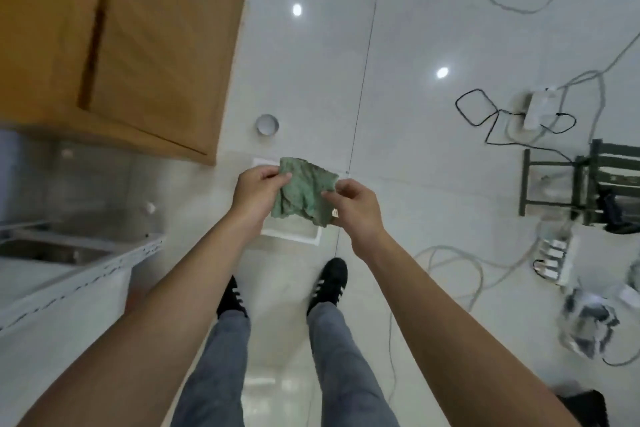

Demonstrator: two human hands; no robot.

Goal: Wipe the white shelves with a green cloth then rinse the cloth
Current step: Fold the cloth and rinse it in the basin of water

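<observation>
Fingers (pixel 277 178) of the left hand (pixel 258 191) were curled and pinched on the left edge of the green cloth (pixel 304 192); those of the right hand (pixel 356 204) were pinched on its right edge, thumb on top. Cloth: crumpled, partly opened, held in the air between the two hands at about waist height, above the floor (pixel 415 28).

Far left: metal sink (pixel 52 250) set in a white counter (pixel 69 288), under a brown wall cabinet (pixel 121 38). White shelves could not be made out for certain.

Centre, below the cloth: a white square tray or mat (pixel 294 236) on the floor, a small round tin (pixel 267 124) beyond it, and the person's black shoes (pixel 329 281) in mid-step.

Right: loose cables (pixel 519 7), power strips (pixel 554 258) and a dark green rack (pixel 581 184) spread over the glossy tiles.

Risks, as judged:
- Drips from a wet cloth onto polished tile would make a slip likely.
- A foot straying right could catch a cable.
- Water near the power strips would be hazardous.
- Light two-point pinches could let the cloth drop if one side released.
</observation>
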